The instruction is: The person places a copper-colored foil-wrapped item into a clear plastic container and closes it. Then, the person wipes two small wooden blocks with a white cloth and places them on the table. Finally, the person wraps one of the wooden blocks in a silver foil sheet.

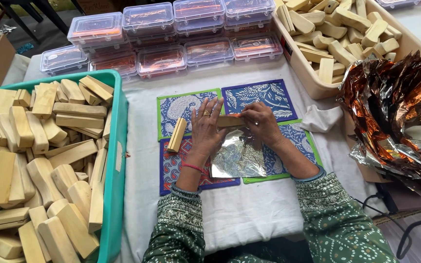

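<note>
Wooden block (231, 121) gripped by both hands; spare block (177, 135) left, foil sheet (238, 157) beneath.

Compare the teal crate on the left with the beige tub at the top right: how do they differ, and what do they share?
The teal crate is bright green-blue; the beige tub is pale cream. The teal crate sits beside the person's left hand, while the beige tub lies farther off, beyond the right hand. The crate's blocks look longer; the tub's look shorter and chunkier. Both are heaped with pale wooden blocks.
</note>
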